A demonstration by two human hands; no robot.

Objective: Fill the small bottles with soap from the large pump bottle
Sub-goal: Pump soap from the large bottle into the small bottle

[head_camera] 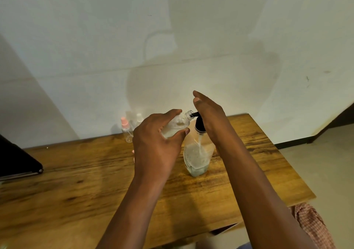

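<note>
Pale wall (95,37) fills the upper half of the view, with soft shadows of arms and bottles cast on it.

Wooden table (86,181), dark grain, runs from lower left to right edge; its far edge meets the wall. Beige floor (325,162) shows beyond the table's right side.

Dark flat object (17,160), possibly a closed case or device, lies on the table at far left, partly cut off by the frame edge.

Checked pink fabric (312,223) visible lower right, below the table edge.

Large pump bottle (197,156) stands upright on the table near the middle-right, clear body, partly filled with pale liquid; black pump head on top, spout pointing left.

Right hand (208,112) lies flat over the pump head, fingers straight and together, palm pressing down on it; nothing gripped. The hand hides the pump top; only the spout and the black collar show.

Left hand (159,139) grips a small clear bottle (176,126), fingers and thumb curled round its body. Bottle is tilted, open threaded mouth up and to the right, meeting the spout tip. Pale liquid shows inside, in the lower part. The hand covers most of the bottle's body.

Behind the left hand, against the wall: a small bottle with pink cap (126,129), upright, and a clear-capped small bottle (138,119) just beside it, partly hidden by the left hand. Whether more stand there, cannot tell.
</note>
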